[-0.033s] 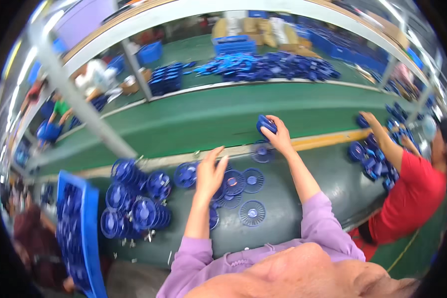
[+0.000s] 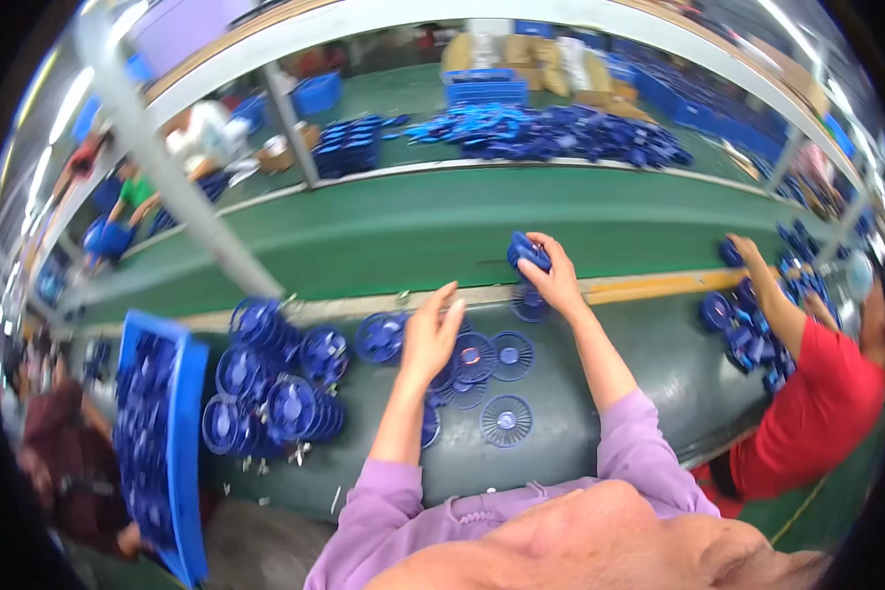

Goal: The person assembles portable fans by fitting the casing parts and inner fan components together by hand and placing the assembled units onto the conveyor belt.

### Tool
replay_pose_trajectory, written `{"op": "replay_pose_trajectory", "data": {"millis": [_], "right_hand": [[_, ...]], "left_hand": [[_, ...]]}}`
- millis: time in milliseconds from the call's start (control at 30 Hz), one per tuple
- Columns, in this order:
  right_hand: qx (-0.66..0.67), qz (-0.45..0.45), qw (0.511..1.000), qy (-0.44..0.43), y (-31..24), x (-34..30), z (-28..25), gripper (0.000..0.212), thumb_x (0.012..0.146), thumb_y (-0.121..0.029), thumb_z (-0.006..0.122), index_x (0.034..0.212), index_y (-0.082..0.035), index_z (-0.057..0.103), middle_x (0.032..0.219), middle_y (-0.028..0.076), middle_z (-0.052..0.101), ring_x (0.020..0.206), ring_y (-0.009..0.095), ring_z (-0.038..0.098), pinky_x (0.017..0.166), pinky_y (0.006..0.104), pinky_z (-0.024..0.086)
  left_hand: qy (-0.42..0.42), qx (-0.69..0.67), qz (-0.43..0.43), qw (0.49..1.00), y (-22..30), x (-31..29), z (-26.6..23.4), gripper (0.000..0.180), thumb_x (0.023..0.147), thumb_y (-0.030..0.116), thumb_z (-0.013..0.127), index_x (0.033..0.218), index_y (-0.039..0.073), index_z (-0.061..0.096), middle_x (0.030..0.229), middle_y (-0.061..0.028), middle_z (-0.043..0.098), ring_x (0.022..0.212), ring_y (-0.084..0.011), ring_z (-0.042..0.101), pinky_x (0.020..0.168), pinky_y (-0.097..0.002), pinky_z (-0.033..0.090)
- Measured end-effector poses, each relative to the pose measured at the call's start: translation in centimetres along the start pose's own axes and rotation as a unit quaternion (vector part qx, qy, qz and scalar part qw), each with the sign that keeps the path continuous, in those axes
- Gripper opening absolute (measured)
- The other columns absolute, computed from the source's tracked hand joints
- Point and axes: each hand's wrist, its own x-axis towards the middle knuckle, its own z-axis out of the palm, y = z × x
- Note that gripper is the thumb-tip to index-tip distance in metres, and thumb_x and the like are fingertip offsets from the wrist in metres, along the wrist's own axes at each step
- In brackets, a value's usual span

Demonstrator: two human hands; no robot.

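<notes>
My right hand (image 2: 559, 282) is closed around a dark blue plastic part (image 2: 523, 250), raised at the belt's near edge; its exact kind is unclear. Beneath it, a round blue fan grille (image 2: 530, 303) is partly covered. My left hand (image 2: 431, 336) is open with fingers stretched, holding nothing I can see, above several grilles. A blue grille with a reddish centre (image 2: 473, 357) lies just right of that hand. Another grille (image 2: 512, 355) is farther right, and a single grille (image 2: 506, 421) lies nearer me. More grilles are partly hidden by my left hand and forearm.
Stacked blue fan grilles (image 2: 300, 408) stand on the dark table at left, beside a filled blue crate (image 2: 192, 442). A green conveyor belt (image 2: 383, 241) runs across ahead. At right a co-worker in red (image 2: 816, 393) reaches over blue parts. A slanted metal post (image 2: 192, 202) rises at left.
The whole view has shifted slightly to the right. My right hand keeps its hold on the blue part, and my left hand stays open over the grilles.
</notes>
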Motion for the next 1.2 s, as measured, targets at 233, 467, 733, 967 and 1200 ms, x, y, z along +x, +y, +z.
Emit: {"op": "replay_pose_trajectory", "data": {"millis": [233,467,733,967,1200], "right_hand": [[0.011,-0.229,0.963,-0.139,-9.2,-3.8,8.6,0.073,0.071,-0.050,0.073,0.127,-0.009,0.052,0.135,0.019,0.043,0.126,0.039,0.041,0.104,0.0464,0.036],[0.031,-0.262,0.950,-0.164,-9.5,-3.7,7.9,0.064,0.070,-0.031,0.075,0.126,-0.009,0.051,0.136,0.018,0.045,0.128,0.038,0.040,0.107,0.0484,0.033],[0.164,-0.085,0.959,-0.213,-10.4,-4.9,8.0,0.080,0.078,-0.044,0.069,0.141,-0.007,0.038,0.129,0.016,0.049,0.117,0.029,0.052,0.101,0.0386,0.040],[0.340,-0.045,0.919,-0.196,-9.6,-5.6,9.9,0.073,0.093,-0.058,0.045,0.138,-0.001,0.040,0.130,0.015,0.051,0.120,0.021,0.050,0.102,0.0353,0.039],[0.431,0.067,0.867,-0.239,-10.8,-5.4,9.0,0.066,0.091,-0.052,0.050,0.135,-0.004,0.044,0.122,0.011,0.054,0.113,0.018,0.052,0.095,0.0329,0.043]], "left_hand": [[-0.034,-0.693,-0.220,0.686,-3.4,0.4,-1.2,0.057,0.099,0.056,0.030,0.130,0.011,0.049,0.125,-0.0096,0.057,0.115,-0.0251,0.056,0.094,-0.0425,0.050],[0.072,-0.708,-0.270,0.649,-2.2,1.0,-0.9,0.043,0.100,0.041,0.036,0.117,0.007,0.056,0.116,-0.0122,0.061,0.107,-0.0273,0.057,0.096,-0.0442,0.045],[0.240,-0.418,-0.033,0.876,0.3,-0.8,-0.2,0.029,0.104,0.030,0.036,0.114,0.005,0.049,0.111,-0.0070,0.052,0.099,-0.0161,0.056,0.087,-0.0313,0.048],[0.266,-0.193,0.120,0.937,0.7,-1.2,0.2,0.017,0.096,0.014,0.045,0.107,0.001,0.048,0.120,-0.0163,0.049,0.112,-0.0268,0.047,0.099,-0.0422,0.036],[0.261,-0.036,0.180,0.948,1.2,-1.4,-0.1,0.019,0.088,0.010,0.049,0.105,0.000,0.050,0.113,-0.0192,0.054,0.109,-0.0327,0.050,0.096,-0.0438,0.036]]}}
